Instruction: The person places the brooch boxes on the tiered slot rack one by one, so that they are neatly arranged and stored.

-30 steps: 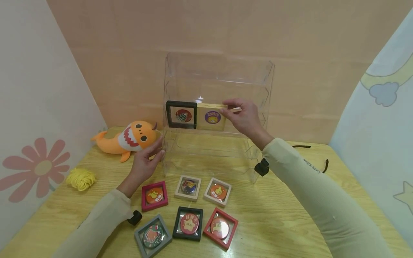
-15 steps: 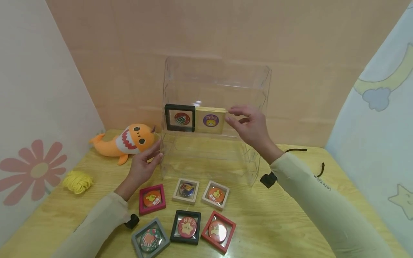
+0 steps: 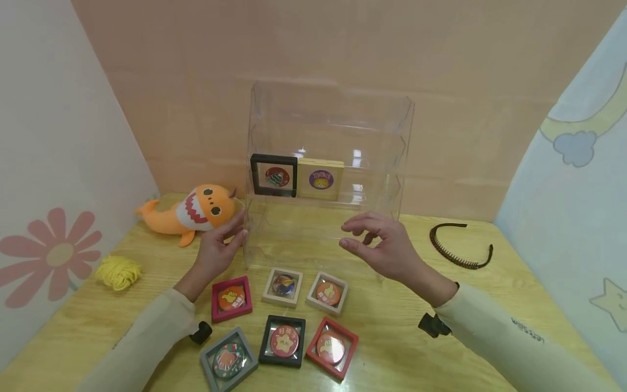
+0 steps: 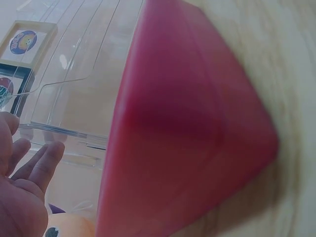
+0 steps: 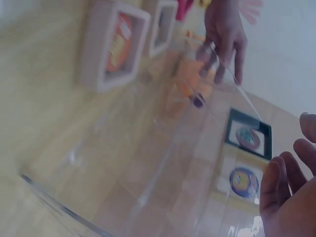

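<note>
A clear tiered display rack (image 3: 313,218) stands upright at the back of the table. On one of its middle tiers a black-framed badge case (image 3: 274,175) and a cream-framed badge case (image 3: 320,178) lean side by side. My left hand (image 3: 217,250) touches the rack's left side panel, its fingers fairly straight in the left wrist view. In front of the rack's lower right part hovers my right hand (image 3: 384,247), fingers loosely bent and holding nothing. Closest below it lies a pale-framed case (image 3: 327,293) with an orange thumbs-up badge; another pale case (image 3: 282,287) lies beside it.
More cases lie in front: magenta (image 3: 232,299), grey (image 3: 228,360), black (image 3: 282,341) and red (image 3: 332,348). An orange plush shark (image 3: 196,212) sits left of the rack, near yellow yarn (image 3: 118,272). A dark toothed headband (image 3: 458,258) lies at right.
My right hand has let go of the cream case, drawn back to the right, then come down in front of the rack. The case stays on its tier. My left hand keeps its place.
</note>
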The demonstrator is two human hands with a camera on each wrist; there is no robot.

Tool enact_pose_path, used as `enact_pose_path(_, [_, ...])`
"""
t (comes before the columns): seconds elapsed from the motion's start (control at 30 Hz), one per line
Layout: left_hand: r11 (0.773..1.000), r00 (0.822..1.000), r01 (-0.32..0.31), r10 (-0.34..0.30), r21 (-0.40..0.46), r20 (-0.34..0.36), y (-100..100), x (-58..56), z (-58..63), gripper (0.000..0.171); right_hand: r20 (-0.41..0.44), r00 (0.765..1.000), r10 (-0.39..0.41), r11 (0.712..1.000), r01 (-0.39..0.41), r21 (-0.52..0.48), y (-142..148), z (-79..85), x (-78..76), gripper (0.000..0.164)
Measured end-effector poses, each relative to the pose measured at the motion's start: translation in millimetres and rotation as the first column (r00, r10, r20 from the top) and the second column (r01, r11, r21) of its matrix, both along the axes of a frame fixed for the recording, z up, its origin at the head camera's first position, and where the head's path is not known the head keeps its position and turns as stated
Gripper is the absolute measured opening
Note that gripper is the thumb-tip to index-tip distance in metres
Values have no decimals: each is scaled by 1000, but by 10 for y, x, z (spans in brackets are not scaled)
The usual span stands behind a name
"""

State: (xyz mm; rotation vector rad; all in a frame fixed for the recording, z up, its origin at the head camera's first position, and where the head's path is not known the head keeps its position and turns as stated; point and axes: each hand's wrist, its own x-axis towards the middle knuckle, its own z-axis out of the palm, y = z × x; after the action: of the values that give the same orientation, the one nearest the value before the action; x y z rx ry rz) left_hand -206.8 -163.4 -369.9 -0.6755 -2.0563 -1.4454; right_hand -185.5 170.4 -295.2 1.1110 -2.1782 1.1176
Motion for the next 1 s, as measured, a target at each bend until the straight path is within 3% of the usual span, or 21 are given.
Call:
enact_pose_path(0.27, [1000, 1000, -13, 13, -10, 15, 8, 1, 26, 42, 132, 990, 39, 990, -56, 127, 163, -408, 339, 21])
enact_pose_path(0.53, [1000, 999, -19, 19, -15, 32, 14, 7, 16, 43, 312, 944, 108, 972, -166, 166, 303, -815, 556, 21])
enact_pose_path(0.77, [1000, 999, -30, 30, -7, 43, 18, -1, 15, 43, 400, 909, 118, 961, -206, 184, 319, -983, 629, 29])
enact_pose_path(0.93, [999, 998, -35, 36, -20, 59, 19, 8, 14, 43, 470, 881, 55, 950, -191, 247, 309, -1014, 688, 42])
enact_pose_path(1.0, [999, 997, -35, 36, -21, 69, 18, 18, 16, 43, 474, 880, 18, 942, -174, 288, 298, -1006, 720, 47])
